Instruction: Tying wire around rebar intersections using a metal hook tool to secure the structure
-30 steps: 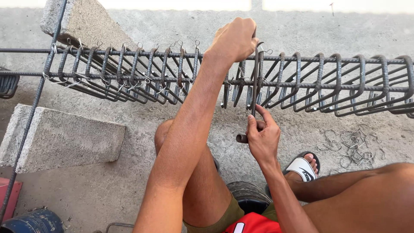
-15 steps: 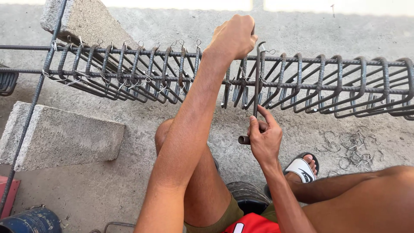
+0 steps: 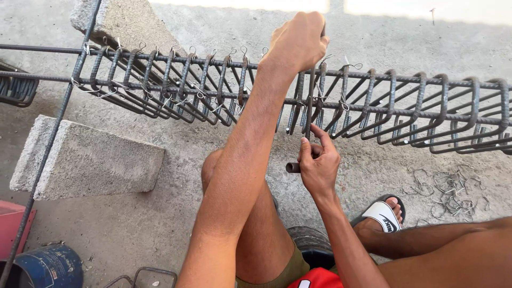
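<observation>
A long rebar cage (image 3: 176, 88) of dark steel bars and stirrups lies across the view, raised off the concrete. My left hand (image 3: 298, 40) is closed over the top of a stirrup on the upper bar. My right hand (image 3: 319, 165) grips a metal hook tool with a round handle (image 3: 293, 167). The tool's thin shaft (image 3: 310, 104) runs up into the cage beside the stirrup that the left hand holds. Wire ties show as small loops along the upper bar on the left part of the cage.
Two concrete blocks (image 3: 88, 160) support the cage at left. Several loose wire ties (image 3: 450, 189) lie on the ground at right. A blue drum (image 3: 45, 269), a red object (image 3: 13, 224), my bare knees and a sandalled foot (image 3: 381, 213) are near the bottom.
The view has shifted, so the cage sits further right and higher. My left hand moved up along the stirrup top. My right hand and the tool moved slightly left.
</observation>
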